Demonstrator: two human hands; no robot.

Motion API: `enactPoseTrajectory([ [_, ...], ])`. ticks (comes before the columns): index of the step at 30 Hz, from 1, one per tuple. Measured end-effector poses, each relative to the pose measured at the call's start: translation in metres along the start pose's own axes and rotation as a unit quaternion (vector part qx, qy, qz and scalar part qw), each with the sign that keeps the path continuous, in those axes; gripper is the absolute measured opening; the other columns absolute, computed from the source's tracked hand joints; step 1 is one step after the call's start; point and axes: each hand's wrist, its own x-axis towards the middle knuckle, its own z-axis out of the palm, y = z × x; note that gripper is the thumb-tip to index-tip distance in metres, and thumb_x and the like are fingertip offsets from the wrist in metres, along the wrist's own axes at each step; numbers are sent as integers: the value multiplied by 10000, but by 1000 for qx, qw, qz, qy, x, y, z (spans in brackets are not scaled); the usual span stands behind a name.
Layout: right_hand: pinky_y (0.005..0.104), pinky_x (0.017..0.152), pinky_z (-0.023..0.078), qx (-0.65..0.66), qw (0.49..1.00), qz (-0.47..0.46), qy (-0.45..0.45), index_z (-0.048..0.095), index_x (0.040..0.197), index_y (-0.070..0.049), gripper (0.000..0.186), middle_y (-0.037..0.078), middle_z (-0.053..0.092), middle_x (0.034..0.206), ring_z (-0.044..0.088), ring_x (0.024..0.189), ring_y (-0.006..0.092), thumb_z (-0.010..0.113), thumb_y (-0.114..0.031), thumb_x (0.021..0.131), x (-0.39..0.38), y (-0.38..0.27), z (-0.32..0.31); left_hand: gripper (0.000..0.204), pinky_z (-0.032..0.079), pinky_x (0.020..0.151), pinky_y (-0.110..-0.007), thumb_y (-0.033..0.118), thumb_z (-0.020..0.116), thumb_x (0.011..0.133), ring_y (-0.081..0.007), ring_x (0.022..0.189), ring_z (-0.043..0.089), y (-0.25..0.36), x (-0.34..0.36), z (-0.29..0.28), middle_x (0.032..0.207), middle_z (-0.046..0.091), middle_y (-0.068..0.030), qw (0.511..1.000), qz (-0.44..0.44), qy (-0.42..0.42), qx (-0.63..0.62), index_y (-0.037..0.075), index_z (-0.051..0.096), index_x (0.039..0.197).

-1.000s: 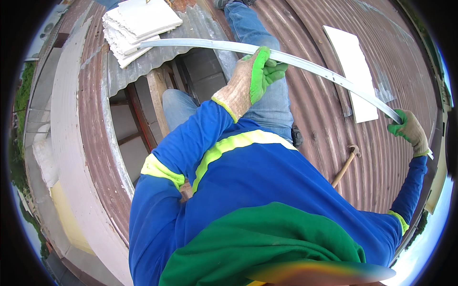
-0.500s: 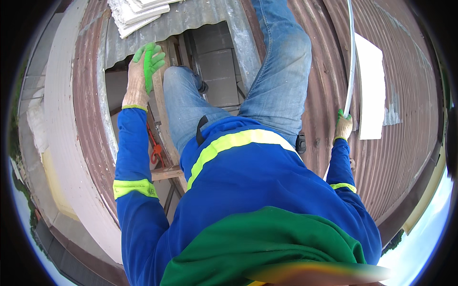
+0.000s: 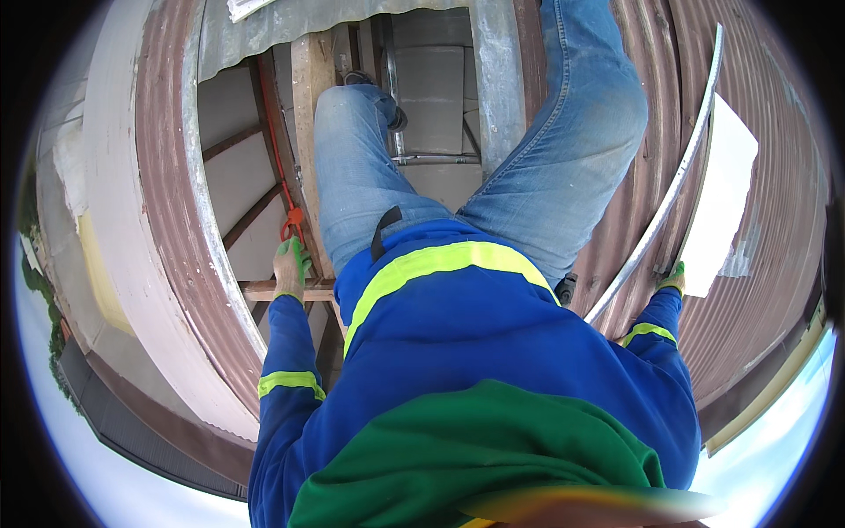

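Note:
My left hand [image 3: 290,267], in a pale glove with green coating, is closed at the lower end of an orange hook [image 3: 292,223]. A red-orange strap [image 3: 280,163] runs up from that hook through the roof opening. My right hand [image 3: 673,280], gloved alike, rests on the corrugated roof near the lower corner of a white sheet [image 3: 723,198]; its fingers look stretched out, though partly hidden. A long pale metal strip [image 3: 671,189] lies on the roof to the left of that hand, apart from it.
A wooden beam [image 3: 312,70] and a short crosspiece [image 3: 275,289] border the opening beside my legs. Grey panels [image 3: 429,88] show below. Brown corrugated roofing [image 3: 779,229] spreads to the right, with a galvanized sheet edge [image 3: 352,16] at the far side.
My left hand has come down and back from the opening's edge to the orange hook. My right hand has let go of the pale strip, which now lies slanted across the roof.

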Motion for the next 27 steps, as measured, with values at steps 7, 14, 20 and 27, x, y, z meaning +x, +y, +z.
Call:
enactPoseTrajectory([
  [7,450,914,570,417,907,-1,-58,603,1426,-156,529,208,626,1377,636,1192,361,707,-439,991,-3,-6,-48,313,588,654,-295,312,690,1040,-166,818,719,73,6,-8,1030,731,-33,991,116,-65,12,105,687,1274],
  [14,489,979,625,438,842,-283,-136,523,1403,139,451,301,622,1355,650,1216,401,624,-96,1032,-78,-134,-95,285,594,748,-286,226,647,1069,-169,946,731,194,-24,35,1174,741,-69,957,257,-96,-89,78,682,1310],
  [20,496,1051,583,11,810,-581,79,441,1499,124,525,359,598,1384,654,1239,423,560,6,1001,-165,-210,-151,350,607,882,-321,202,641,1072,-206,1073,735,223,-97,83,1254,730,-118,886,364,-223,-181,40,637,1382],
  [27,557,1010,607,278,784,-543,-115,558,1487,5,546,383,534,1456,665,1202,482,615,24,944,-366,-239,-182,397,547,1024,-322,99,709,992,-198,1156,692,179,-226,145,1301,716,-110,814,464,-331,-108,25,617,1370],
])
